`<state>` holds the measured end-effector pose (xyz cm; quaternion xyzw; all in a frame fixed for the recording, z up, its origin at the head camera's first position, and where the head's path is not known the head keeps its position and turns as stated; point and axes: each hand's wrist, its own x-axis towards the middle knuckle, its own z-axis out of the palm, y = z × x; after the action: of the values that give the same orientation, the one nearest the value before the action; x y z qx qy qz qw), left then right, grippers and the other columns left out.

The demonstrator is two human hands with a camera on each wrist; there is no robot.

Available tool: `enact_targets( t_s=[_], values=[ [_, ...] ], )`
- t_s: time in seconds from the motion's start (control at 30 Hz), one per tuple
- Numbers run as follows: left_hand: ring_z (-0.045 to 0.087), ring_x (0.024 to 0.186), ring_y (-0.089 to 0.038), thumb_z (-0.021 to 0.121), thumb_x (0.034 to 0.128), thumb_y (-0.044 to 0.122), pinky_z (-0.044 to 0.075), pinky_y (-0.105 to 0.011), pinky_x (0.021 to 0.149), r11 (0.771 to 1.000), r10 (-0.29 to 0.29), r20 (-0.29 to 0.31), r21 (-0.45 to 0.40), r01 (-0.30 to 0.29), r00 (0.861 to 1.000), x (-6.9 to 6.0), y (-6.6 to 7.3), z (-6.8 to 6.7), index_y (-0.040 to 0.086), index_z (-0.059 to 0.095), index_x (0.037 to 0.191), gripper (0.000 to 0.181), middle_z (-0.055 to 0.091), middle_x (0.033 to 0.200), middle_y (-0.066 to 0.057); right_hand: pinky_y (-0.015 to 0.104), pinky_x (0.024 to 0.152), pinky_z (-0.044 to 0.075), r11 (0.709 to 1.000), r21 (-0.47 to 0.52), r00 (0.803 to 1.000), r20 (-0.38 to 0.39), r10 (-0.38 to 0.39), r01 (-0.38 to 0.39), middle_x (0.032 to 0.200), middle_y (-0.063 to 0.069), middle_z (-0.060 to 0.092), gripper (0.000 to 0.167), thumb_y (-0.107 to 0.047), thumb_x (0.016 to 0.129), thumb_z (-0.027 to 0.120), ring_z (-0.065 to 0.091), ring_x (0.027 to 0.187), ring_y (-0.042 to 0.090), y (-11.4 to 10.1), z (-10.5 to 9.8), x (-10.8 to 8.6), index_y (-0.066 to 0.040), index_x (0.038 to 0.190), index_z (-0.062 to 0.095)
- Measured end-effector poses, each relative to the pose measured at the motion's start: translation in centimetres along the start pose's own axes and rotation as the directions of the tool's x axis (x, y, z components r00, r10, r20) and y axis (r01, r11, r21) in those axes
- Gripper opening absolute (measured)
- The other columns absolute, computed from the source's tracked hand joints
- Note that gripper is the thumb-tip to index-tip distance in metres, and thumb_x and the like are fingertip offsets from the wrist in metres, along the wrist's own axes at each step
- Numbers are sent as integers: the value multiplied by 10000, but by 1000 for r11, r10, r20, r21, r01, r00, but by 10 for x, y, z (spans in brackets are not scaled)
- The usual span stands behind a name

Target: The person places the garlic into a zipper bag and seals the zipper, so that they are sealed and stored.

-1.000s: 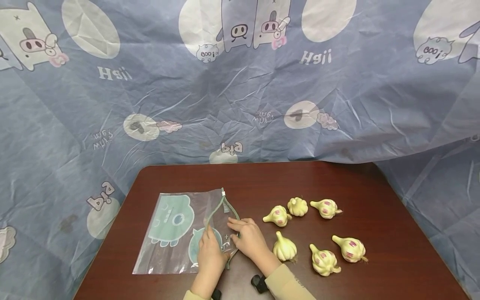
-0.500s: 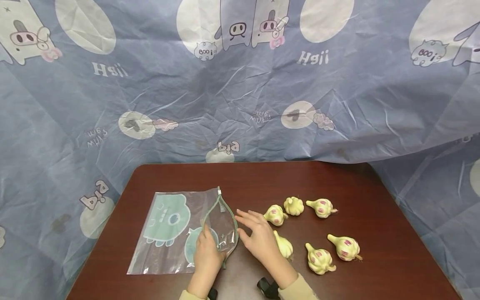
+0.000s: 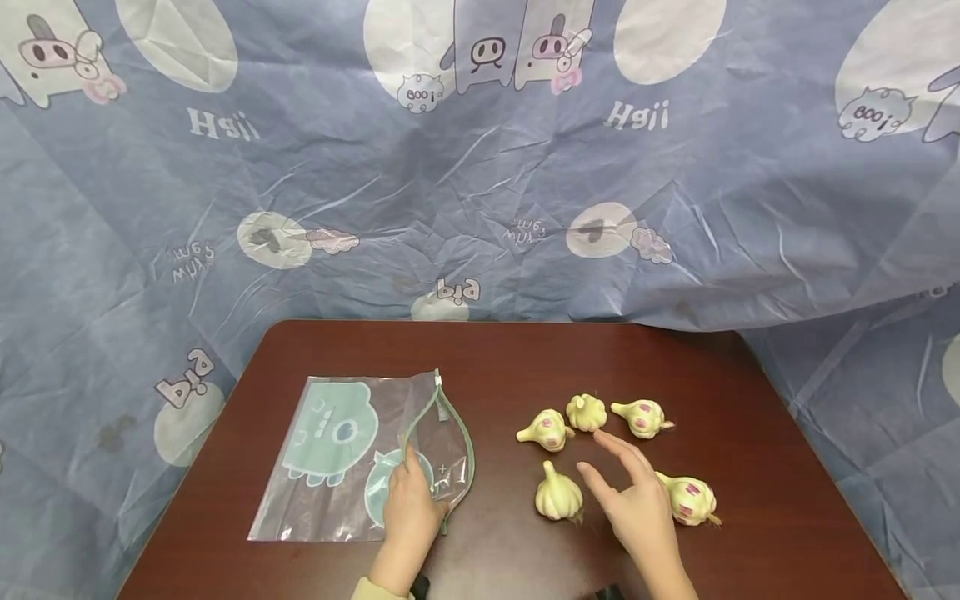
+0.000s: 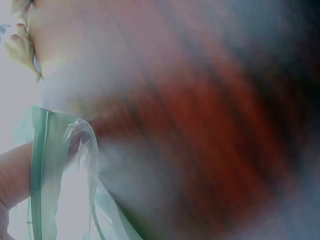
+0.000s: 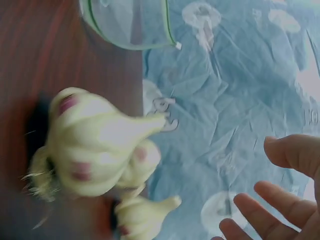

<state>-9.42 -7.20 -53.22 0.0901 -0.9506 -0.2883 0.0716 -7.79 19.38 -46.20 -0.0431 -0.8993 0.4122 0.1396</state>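
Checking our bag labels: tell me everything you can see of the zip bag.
The zip bag looks like clear, slightly wrinkled plastic, printed with pale teal cartoon shapes. Green strips edge its mouth, with a white slider at the far end. It lies on the left part of the brown table, mouth spread open to the right. The left grip holds it at the mouth.

the left hand (image 3: 412, 504) grips the bag (image 3: 352, 467) by its edge, a pale sleeve (image 3: 377, 591) behind it. the right hand (image 3: 639, 504) is well to the right of the bag, thumb (image 3: 597, 482) and fingers (image 3: 627, 457) parted.
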Motion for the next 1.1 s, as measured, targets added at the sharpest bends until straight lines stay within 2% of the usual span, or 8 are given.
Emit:
enact_targets(
  t_s=[0.1,0.13,0.2,0.23,0.5,0.8,0.93,1.1],
  values=[
    [578,1086,-484,925,515,24,561,-543,796,1000,-1,4,4,1,1000,0,0,0,-150,327,1412,1092,579,1136,-374,410,757,585,992,46,992,59,115,-118,1380,94,572,550,-348,865,760,617,1087,380,8,-5,-6,-157,1351,587],
    [578,1083,-483,926,515,26,561,-543,793,1000,-1,4,5,1,1000,0,0,0,-149,327,1412,1093,579,1134,-373,456,848,567,988,62,988,72,140,-145,1398,108,555,572,-355,868,756,563,1206,404,10,-5,-7,-153,1369,569],
    [578,1084,-482,929,517,32,558,-544,800,1000,-2,6,6,2,1000,1,1,0,-145,325,1416,1098,581,1132,-370,511,1015,470,981,78,982,78,172,-178,1423,114,538,597,-368,864,758,530,1281,411,13,-4,-10,-157,1384,555],
    [577,1092,-483,930,519,33,556,-545,808,1000,-3,8,6,3,1000,0,1,0,-143,322,1419,1100,581,1136,-371,510,1030,459,977,91,979,88,185,-193,1434,120,522,611,-376,864,756,515,1298,417,15,-3,-12,-159,1393,541],
    [563,1111,-471,925,538,25,540,-547,850,1000,-9,13,-6,9,1000,-1,3,-2,-129,311,1432,1095,589,1129,-348,494,1069,420,980,95,979,120,162,-174,1450,155,479,692,-305,841,790,461,1350,389,20,20,-25,-78,1420,487],
    [573,1072,-461,931,530,35,547,-542,821,1000,6,-5,3,-6,1000,-1,1,-2,-132,325,1418,1088,594,1081,-342,675,1092,267,970,55,954,201,221,-237,1516,224,392,879,-367,790,822,344,1402,451,27,50,-34,-23,1475,391],
    [576,1075,-466,931,527,33,549,-541,820,1000,9,-10,6,-9,1000,-1,2,-2,-135,334,1410,1080,595,1081,-346,668,1094,271,967,36,949,203,241,-253,1508,235,391,919,-390,775,829,349,1398,456,29,55,-35,-19,1480,370],
    [594,1035,-450,926,524,23,562,-524,796,1000,13,-7,0,-13,1000,-2,1,-2,-137,338,1409,1074,601,1058,-330,619,1062,372,966,7,947,201,250,-257,1465,279,414,951,-379,765,840,396,1353,484,31,58,-37,14,1479,351]
  ],
)
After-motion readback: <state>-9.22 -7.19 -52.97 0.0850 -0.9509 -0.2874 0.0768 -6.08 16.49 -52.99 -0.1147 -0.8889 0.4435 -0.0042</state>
